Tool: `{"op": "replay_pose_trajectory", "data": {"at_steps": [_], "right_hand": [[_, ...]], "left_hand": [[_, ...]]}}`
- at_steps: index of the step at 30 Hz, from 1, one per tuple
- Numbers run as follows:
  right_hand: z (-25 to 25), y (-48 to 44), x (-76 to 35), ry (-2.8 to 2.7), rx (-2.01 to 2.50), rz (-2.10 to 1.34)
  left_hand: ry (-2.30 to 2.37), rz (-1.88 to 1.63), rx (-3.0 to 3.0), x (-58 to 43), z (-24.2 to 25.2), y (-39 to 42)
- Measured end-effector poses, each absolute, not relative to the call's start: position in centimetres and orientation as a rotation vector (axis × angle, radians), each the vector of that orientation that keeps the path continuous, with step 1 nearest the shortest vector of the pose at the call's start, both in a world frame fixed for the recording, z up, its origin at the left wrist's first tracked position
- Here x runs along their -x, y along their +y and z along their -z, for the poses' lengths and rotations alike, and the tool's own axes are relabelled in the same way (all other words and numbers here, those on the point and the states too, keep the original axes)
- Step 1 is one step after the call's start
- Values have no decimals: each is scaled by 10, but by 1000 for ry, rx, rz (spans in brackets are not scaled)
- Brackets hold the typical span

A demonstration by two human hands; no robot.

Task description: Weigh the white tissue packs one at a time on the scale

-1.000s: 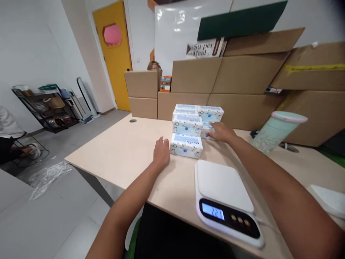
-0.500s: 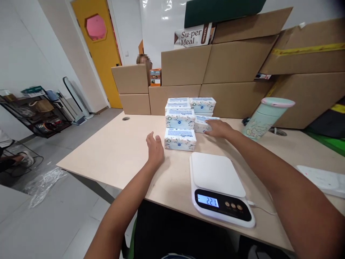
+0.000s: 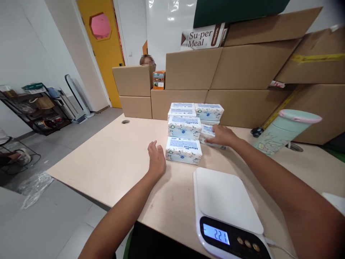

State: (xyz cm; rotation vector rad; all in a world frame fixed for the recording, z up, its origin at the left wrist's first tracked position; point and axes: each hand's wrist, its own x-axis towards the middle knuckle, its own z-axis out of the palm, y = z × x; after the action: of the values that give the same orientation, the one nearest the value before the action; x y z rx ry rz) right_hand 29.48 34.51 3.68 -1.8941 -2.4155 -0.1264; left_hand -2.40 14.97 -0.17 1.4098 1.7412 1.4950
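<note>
Several white floral tissue packs (image 3: 184,126) are stacked on the light wooden table (image 3: 113,158). The nearest single pack (image 3: 183,150) lies in front of the stack. My left hand (image 3: 155,160) rests on the table just left of that pack, fingers open and slightly raised. My right hand (image 3: 221,135) lies palm down on a low pack (image 3: 208,133) at the right side of the stack, fingers stretched over it. A white kitchen scale (image 3: 228,207) sits close to me with an empty platform and a display reading 221.
A mint tumbler with a pink lid (image 3: 285,131) stands at the right. Cardboard boxes (image 3: 229,68) line the table's far edge. A person's head shows behind a box at the back. A black shelf (image 3: 32,111) and yellow door (image 3: 104,46) stand on the left.
My head has shifted, so the scene moves in view. Both hands stay in almost the same places by the packs; the right hand still lies on the low pack.
</note>
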Motion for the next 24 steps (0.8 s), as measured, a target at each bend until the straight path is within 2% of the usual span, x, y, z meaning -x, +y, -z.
{"op": "replay_pose_trajectory", "data": {"at_steps": [6, 11, 14, 18, 24], "right_hand": [[-38, 326, -337, -2432, 1892, -56], [-55, 263, -339, -2367, 2106, -170], [-77, 222, -337, -2227, 2152, -117], [-113, 169, -346, -2156, 1927, -89], [-123, 109, -337, -2443, 1510, -426]], "left_hand": [[1783, -1602, -1403, 25, 1, 161], [1766, -1684, -1357, 33, -4, 167], [1749, -1677, -1346, 36, -6, 166], [1737, -1676, -1367, 36, -6, 168], [1744, -1771, -1394, 36, -10, 169]]}}
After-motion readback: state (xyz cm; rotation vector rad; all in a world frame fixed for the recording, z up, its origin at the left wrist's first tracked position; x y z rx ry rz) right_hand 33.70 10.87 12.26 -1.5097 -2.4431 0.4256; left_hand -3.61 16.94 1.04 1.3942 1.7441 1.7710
